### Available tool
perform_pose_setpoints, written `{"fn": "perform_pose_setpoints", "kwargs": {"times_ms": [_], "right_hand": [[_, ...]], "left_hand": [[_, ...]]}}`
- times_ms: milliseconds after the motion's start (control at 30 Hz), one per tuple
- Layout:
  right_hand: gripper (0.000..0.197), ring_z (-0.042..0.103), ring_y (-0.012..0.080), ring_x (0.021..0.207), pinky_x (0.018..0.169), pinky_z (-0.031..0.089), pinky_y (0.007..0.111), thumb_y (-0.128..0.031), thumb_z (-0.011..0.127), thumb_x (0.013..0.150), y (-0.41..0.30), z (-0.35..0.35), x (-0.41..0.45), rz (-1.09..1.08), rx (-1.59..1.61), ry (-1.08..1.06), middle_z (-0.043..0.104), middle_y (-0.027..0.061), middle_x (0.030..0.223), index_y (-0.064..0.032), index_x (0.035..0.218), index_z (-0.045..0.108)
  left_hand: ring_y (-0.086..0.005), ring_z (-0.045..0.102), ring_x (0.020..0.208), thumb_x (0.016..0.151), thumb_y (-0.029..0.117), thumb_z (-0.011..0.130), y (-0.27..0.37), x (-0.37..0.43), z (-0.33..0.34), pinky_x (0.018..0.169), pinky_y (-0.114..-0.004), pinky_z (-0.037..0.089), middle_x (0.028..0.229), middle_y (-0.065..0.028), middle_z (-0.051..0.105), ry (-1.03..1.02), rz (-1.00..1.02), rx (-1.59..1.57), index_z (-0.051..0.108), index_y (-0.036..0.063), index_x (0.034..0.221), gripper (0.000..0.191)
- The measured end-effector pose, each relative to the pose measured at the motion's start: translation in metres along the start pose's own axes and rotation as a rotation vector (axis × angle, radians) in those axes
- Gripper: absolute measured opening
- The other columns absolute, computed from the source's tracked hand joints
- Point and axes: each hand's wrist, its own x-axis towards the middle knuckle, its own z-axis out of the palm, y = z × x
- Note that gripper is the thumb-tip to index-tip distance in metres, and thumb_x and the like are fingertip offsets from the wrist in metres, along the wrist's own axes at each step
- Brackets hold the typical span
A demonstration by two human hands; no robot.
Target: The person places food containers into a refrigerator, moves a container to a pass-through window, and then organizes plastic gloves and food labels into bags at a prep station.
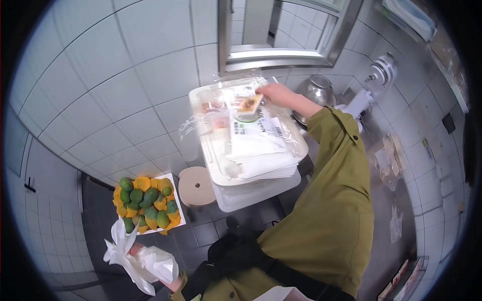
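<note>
My right hand (pixel 276 94) reaches over a stack of white plastic tubs (pixel 241 201). Its fingertips pinch the edge of a printed package (pixel 249 107) that bears a food picture and writing. Around it lies crinkled clear plastic film (pixel 292 133), also printed in places. White folded paper sheets or bags (pixel 269 165) are piled on the upper lid, nearer to me. Low on the left, my left hand (pixel 136 249) is wrapped in a white plastic bag (pixel 156 261) and holds it gathered, its ends sticking out; most of the fingers are hidden.
Below the tiled wall, a white crate (pixel 180 209) of green fruit in yellow foam nets stands beside a beige round-cornered stool (pixel 196 186). A white stand mixer (pixel 371 90) and a metal bowl (pixel 320 88) occupy the right-hand counter. A metal-framed window (pixel 278 62) is ahead.
</note>
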Motion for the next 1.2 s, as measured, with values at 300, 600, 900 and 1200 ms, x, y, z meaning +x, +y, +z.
{"fn": "perform_pose_setpoints", "kwargs": {"times_ms": [300,600,900,1200], "right_hand": [[0.020,0.052,0.0317,0.051,0.047,0.040,0.036,-0.022,0.045,0.081,-0.046,-0.052,-0.256,0.781,0.364,0.834,0.051,0.0181,0.061,-0.0026,0.082,0.043],[0.025,0.052,0.0399,0.068,0.060,0.041,0.046,-0.015,0.044,0.077,-0.214,-0.040,-0.635,1.487,0.020,0.805,0.054,0.0228,0.069,-0.0011,0.097,0.042],[0.043,0.052,0.0388,0.055,0.052,0.042,0.045,-0.005,0.043,0.073,-0.294,0.024,-0.947,2.117,-0.224,0.729,0.053,0.0222,0.063,-0.0041,0.115,0.031],[0.037,0.052,0.0375,0.054,0.052,0.042,0.044,-0.001,0.045,0.069,-0.267,-0.034,-1.101,2.181,-0.354,0.780,0.051,0.0213,0.057,0.0014,0.105,0.038]], "left_hand": [[-0.0211,0.047,0.093,0.074,0.024,0.050,-0.030,0.109,0.219,0.073,-0.035,0.043,0.106,-0.0099,0.044,-0.574,-0.178,0.423,0.037,0.0092,0.113,0.043],[-0.0212,0.045,0.097,0.073,0.025,0.052,-0.303,-0.056,0.388,0.076,-0.036,0.042,0.111,-0.0098,0.042,-1.238,-0.650,0.824,0.035,0.0099,0.117,0.050],[-0.0213,0.044,0.102,0.071,0.026,0.054,-0.583,-0.318,0.362,0.078,-0.036,0.041,0.115,-0.0098,0.040,-1.527,-1.106,0.910,0.033,0.0107,0.121,0.057],[-0.0228,0.051,0.091,0.067,0.015,0.057,-0.739,-0.582,0.312,0.072,-0.035,0.045,0.106,-0.0077,0.049,-2.476,-0.801,1.235,0.030,0.0116,0.124,0.063]]}}
